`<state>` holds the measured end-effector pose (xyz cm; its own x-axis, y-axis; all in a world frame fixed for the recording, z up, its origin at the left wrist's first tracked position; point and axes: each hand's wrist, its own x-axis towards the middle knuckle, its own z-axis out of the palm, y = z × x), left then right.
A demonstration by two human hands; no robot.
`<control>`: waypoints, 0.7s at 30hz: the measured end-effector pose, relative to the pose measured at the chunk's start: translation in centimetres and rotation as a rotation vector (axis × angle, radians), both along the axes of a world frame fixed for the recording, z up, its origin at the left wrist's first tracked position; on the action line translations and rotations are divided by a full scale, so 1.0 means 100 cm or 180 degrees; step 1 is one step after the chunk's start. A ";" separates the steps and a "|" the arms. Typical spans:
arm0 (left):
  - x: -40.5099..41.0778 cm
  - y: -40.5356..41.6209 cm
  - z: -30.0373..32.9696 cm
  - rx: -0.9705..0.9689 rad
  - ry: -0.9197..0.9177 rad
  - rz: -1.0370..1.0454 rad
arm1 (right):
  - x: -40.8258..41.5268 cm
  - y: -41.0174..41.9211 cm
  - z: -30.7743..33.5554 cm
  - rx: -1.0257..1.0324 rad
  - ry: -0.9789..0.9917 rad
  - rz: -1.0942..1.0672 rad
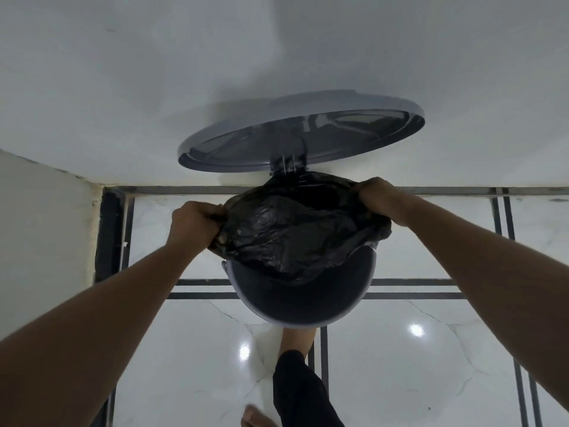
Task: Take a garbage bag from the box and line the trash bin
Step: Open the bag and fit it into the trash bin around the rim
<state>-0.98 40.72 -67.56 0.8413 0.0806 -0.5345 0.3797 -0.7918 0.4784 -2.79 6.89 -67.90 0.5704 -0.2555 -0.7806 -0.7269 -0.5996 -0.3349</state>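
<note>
Hands gripped the black garbage bag [295,232] at nine [194,223] and two o'clock [380,200], stretched over the trash bin [301,306]; its six o'clock rim lay uncovered, lid [301,134] raised.

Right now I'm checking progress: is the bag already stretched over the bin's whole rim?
No, the bag is held up at both sides and the bin's near rim is still bare.

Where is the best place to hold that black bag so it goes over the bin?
Grip the garbage bag at its mouth edge, from opposite sides, as the left hand and right hand do. Pulled apart, the limp film spreads wide enough for the bin rim.
</note>
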 end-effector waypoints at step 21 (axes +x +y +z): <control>-0.095 0.015 0.013 -0.0535 -0.0156 0.0123 | -0.126 0.001 0.012 -0.0058 -0.0090 -0.0956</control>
